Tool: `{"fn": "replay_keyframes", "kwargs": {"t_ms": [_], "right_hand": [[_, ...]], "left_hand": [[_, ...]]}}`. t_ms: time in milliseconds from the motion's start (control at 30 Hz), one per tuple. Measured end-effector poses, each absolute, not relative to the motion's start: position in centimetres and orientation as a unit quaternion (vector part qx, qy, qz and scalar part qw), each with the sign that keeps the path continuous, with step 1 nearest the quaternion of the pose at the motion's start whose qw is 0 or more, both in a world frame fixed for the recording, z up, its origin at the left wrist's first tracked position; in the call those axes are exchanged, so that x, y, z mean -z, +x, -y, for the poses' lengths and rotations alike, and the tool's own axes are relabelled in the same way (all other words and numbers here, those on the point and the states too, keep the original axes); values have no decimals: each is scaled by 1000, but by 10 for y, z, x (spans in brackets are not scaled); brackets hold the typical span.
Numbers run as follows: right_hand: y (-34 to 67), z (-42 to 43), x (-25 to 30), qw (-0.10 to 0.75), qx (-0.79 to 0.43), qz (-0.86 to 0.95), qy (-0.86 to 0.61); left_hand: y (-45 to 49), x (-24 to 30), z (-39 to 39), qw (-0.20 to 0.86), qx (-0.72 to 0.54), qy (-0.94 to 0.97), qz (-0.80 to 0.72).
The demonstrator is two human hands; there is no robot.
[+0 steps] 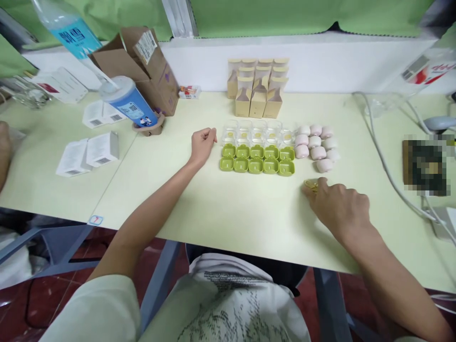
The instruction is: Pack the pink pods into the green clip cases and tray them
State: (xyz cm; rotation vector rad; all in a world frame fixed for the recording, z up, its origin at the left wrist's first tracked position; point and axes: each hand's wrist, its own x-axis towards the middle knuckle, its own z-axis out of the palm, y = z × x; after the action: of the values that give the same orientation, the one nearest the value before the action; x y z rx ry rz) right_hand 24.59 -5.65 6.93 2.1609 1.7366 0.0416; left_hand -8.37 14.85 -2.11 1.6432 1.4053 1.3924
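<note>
At the table [231, 213], right hand [340, 209] pinching half-hidden yellow bundle [311, 185], perhaps bands, left hand [203, 145] fisted.

Bright, soft-shadowed light (wide-angle stretch at edges).

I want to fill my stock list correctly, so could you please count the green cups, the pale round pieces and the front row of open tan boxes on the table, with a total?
Green cups: 10
Pale round pieces: 10
Open tan boxes, front row only: 3
Total: 23
</note>
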Motion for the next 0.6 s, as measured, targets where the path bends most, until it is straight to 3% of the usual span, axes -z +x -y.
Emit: {"fn": "replay_keyframes", "kwargs": {"t_ms": [333, 467, 600], "right_hand": [[247, 43, -65, 152, -45, -642, 750], [255, 32, -63, 0, -150, -680, 718], [248, 20, -43, -123, -149, -773, 604]], "left_hand": [[-81, 12, -142, 220, -541, 624, -519], [-81, 10, -140, 213, -551, 627, -509], [-80, 9, -140, 191, -552, 633, -508]]}}
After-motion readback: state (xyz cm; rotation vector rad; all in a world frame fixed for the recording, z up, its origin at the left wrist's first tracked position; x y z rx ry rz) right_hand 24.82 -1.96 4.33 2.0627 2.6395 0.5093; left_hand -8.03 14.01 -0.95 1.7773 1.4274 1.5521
